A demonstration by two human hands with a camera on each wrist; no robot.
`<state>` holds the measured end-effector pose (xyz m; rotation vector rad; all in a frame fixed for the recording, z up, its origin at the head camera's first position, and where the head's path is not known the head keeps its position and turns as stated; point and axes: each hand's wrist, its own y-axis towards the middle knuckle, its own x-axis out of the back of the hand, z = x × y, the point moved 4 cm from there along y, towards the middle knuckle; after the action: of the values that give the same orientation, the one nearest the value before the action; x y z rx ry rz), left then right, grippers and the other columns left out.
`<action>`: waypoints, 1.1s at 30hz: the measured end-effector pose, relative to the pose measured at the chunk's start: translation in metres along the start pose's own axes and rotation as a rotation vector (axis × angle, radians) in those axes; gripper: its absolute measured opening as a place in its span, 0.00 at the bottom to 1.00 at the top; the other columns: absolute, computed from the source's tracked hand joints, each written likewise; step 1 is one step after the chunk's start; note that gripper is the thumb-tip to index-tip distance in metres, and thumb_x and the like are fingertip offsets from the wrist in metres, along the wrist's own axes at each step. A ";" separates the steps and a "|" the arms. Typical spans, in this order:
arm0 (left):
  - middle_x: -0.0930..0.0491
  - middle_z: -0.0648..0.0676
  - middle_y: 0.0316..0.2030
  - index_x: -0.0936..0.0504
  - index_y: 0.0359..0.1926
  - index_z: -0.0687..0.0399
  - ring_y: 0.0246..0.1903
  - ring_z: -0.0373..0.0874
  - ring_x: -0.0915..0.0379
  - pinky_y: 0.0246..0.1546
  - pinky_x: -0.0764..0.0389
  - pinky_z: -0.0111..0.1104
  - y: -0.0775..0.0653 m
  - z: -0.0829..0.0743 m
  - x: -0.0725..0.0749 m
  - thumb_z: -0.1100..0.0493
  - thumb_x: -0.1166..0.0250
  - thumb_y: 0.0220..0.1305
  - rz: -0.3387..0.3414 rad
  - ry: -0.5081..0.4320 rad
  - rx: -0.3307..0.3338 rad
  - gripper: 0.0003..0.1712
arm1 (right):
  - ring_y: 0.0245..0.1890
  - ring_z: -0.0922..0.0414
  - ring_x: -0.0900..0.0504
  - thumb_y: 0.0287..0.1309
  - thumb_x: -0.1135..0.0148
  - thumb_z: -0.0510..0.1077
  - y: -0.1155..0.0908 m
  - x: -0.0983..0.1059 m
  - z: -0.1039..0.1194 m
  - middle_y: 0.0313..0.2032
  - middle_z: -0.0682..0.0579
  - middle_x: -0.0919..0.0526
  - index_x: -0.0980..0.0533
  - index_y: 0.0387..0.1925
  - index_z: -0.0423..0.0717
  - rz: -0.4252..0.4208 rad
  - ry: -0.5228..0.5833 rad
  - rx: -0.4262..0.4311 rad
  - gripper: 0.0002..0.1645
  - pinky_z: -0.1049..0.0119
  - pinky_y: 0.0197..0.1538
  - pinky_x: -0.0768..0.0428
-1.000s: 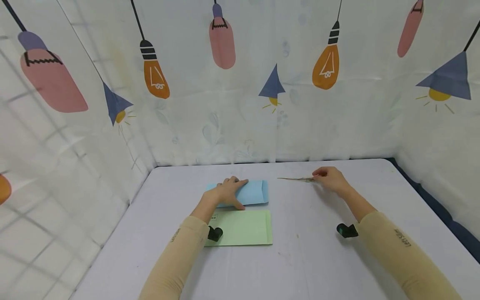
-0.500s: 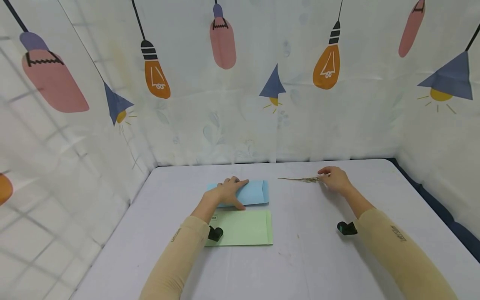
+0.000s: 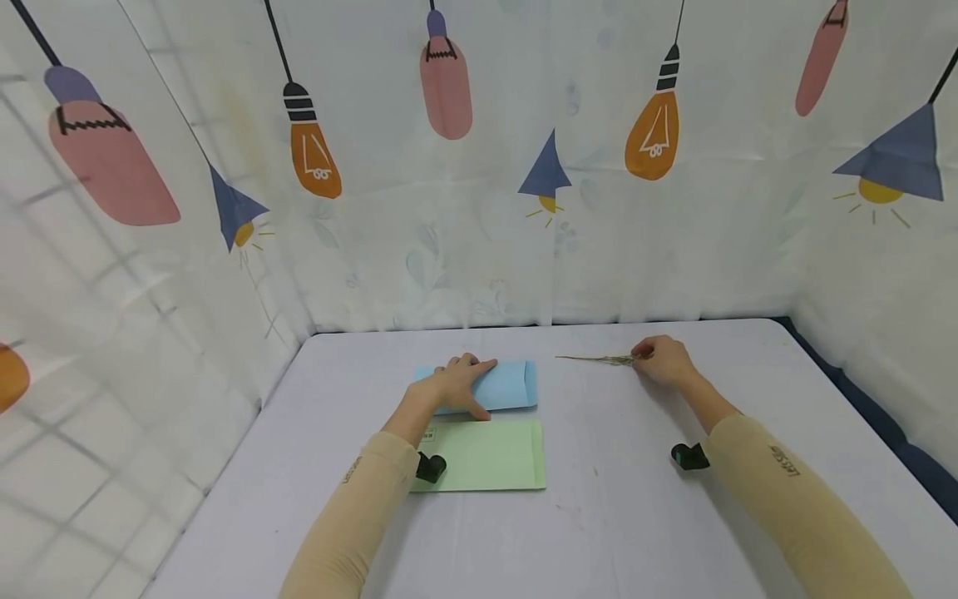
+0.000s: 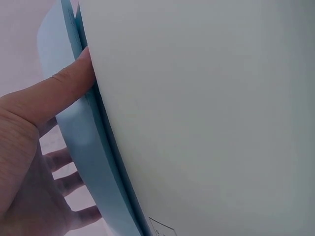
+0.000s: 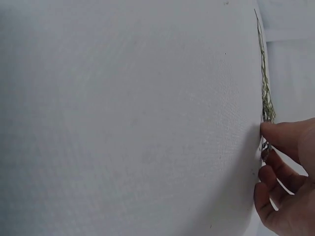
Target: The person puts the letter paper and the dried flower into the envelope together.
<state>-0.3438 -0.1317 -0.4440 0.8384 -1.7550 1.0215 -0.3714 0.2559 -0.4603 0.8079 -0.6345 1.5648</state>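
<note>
My left hand lies spread over a blue envelope, fingers reaching towards its far side and thumb at its near edge. In the left wrist view the thumb touches the long edge of the blue envelope, with the other fingers past its opposite side. Just in front lies a pale green envelope, partly under the left wrist. At the back right my right hand pinches the bushy end of a thin dried sprig between thumb and fingers. Its bare stem points left along the table.
A white cloth covers the table. A printed white curtain hangs behind the far edge and on both sides. Black wrist cameras, such as the right one, stick out from the cuffs. Dark fabric shows beyond the right edge.
The right hand has shifted slightly right along the sprig, and its fingertips have drawn closer on the bushy end. The left hand and both envelopes have kept their places.
</note>
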 end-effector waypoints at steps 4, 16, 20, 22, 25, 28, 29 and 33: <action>0.43 0.56 0.74 0.46 0.82 0.37 0.72 0.59 0.46 0.64 0.35 0.60 0.000 0.000 -0.001 0.37 0.22 0.54 -0.002 0.000 -0.001 0.61 | 0.49 0.38 0.21 0.67 0.37 0.38 -0.002 0.000 0.001 0.46 0.36 0.17 0.18 0.48 0.31 -0.007 -0.003 -0.002 0.14 0.43 0.52 0.24; 0.42 0.56 0.73 0.46 0.82 0.38 0.71 0.59 0.45 0.64 0.34 0.60 -0.001 -0.001 0.000 0.37 0.21 0.54 -0.003 -0.007 -0.002 0.61 | 0.44 0.43 0.20 0.69 0.39 0.40 -0.007 0.001 0.000 0.43 0.40 0.16 0.18 0.48 0.33 -0.025 0.028 -0.023 0.14 0.51 0.45 0.23; 0.42 0.56 0.74 0.45 0.82 0.38 0.71 0.60 0.45 0.64 0.35 0.60 -0.002 -0.001 0.000 0.37 0.21 0.53 -0.003 -0.017 -0.004 0.61 | 0.43 0.44 0.19 0.69 0.38 0.41 -0.010 0.001 0.000 0.44 0.40 0.15 0.18 0.49 0.33 -0.018 0.052 -0.028 0.15 0.55 0.43 0.22; 0.43 0.56 0.74 0.45 0.82 0.38 0.71 0.60 0.45 0.64 0.35 0.61 -0.002 -0.001 0.000 0.37 0.21 0.53 -0.004 -0.019 -0.002 0.61 | 0.43 0.44 0.19 0.70 0.39 0.42 -0.012 0.001 0.000 0.45 0.39 0.15 0.18 0.50 0.33 -0.011 0.066 -0.027 0.16 0.56 0.42 0.21; 0.43 0.56 0.74 0.45 0.82 0.38 0.71 0.60 0.45 0.64 0.35 0.61 -0.002 -0.001 0.001 0.37 0.21 0.53 -0.007 -0.019 0.002 0.61 | 0.45 0.45 0.19 0.71 0.39 0.42 -0.015 -0.001 0.001 0.46 0.40 0.15 0.18 0.51 0.35 -0.007 0.089 -0.038 0.15 0.55 0.45 0.22; 0.43 0.56 0.74 0.46 0.82 0.38 0.71 0.59 0.45 0.64 0.35 0.60 -0.002 0.000 0.001 0.37 0.21 0.54 -0.008 -0.013 0.001 0.61 | 0.46 0.44 0.20 0.71 0.39 0.43 -0.017 -0.002 0.003 0.46 0.40 0.15 0.18 0.51 0.35 -0.001 0.106 -0.036 0.16 0.53 0.47 0.22; 0.42 0.56 0.74 0.46 0.82 0.38 0.71 0.59 0.45 0.64 0.35 0.60 -0.002 0.000 0.001 0.37 0.21 0.54 -0.008 -0.011 0.000 0.61 | 0.47 0.44 0.20 0.71 0.38 0.43 -0.018 -0.002 0.004 0.46 0.40 0.15 0.18 0.50 0.35 -0.001 0.113 -0.040 0.15 0.53 0.47 0.22; 0.42 0.56 0.74 0.46 0.82 0.38 0.71 0.59 0.45 0.64 0.35 0.60 -0.002 0.000 0.000 0.37 0.21 0.54 -0.009 -0.008 -0.001 0.61 | 0.46 0.45 0.20 0.71 0.37 0.43 -0.020 -0.005 0.007 0.47 0.40 0.16 0.18 0.51 0.35 0.011 0.136 -0.035 0.15 0.55 0.46 0.22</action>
<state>-0.3420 -0.1323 -0.4433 0.8502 -1.7574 1.0124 -0.3503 0.2503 -0.4602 0.6666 -0.5660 1.5999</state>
